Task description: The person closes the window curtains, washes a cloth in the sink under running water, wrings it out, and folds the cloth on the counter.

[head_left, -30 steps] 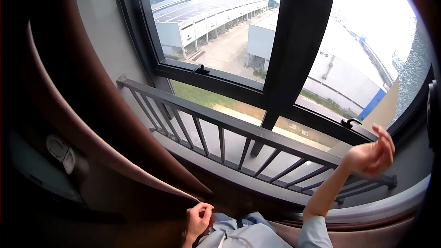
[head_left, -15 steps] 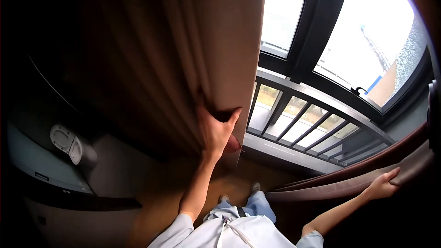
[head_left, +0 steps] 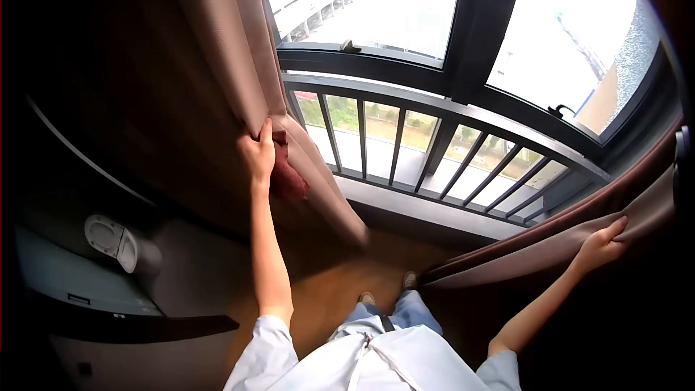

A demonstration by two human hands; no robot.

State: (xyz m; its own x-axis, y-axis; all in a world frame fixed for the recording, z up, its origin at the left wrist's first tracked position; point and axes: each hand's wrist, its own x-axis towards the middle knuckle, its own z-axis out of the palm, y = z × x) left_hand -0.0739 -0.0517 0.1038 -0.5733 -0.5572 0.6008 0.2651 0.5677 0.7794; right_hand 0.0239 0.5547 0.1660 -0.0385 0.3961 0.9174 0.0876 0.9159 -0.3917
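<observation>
1. At the window (head_left: 478, 36), the two curtains stand parted: the left curtain (head_left: 247, 76) hangs on my left, and the right curtain (head_left: 532, 255) sweeps across the lower right.
2. Left hand (head_left: 259, 152): I reach forward with the arm nearly straight. The fingers are closed tight on a fold of the left curtain, thumb pointing up.
3. Red cloth (head_left: 291, 179): it hangs just beside and below my left hand, against the left curtain. Whether those fingers also hold it, I cannot tell.
4. Right hand (head_left: 602, 244): I extend it out to my right. The fingers are closed on the right curtain near its upper edge; their tips are partly hidden.
5. Railing (head_left: 376, 93): it runs below the panes, spanning the gap between the curtains, with dark upright bars.
6. Floor (head_left: 315, 275): wood-coloured. I stand on it, my right shoe (head_left: 410, 280) just beside the lower end of the right curtain.
7. Toilet (head_left: 123, 244): to the left, well apart from my left hand.
8. Far left and lower right: too dark to read.
</observation>
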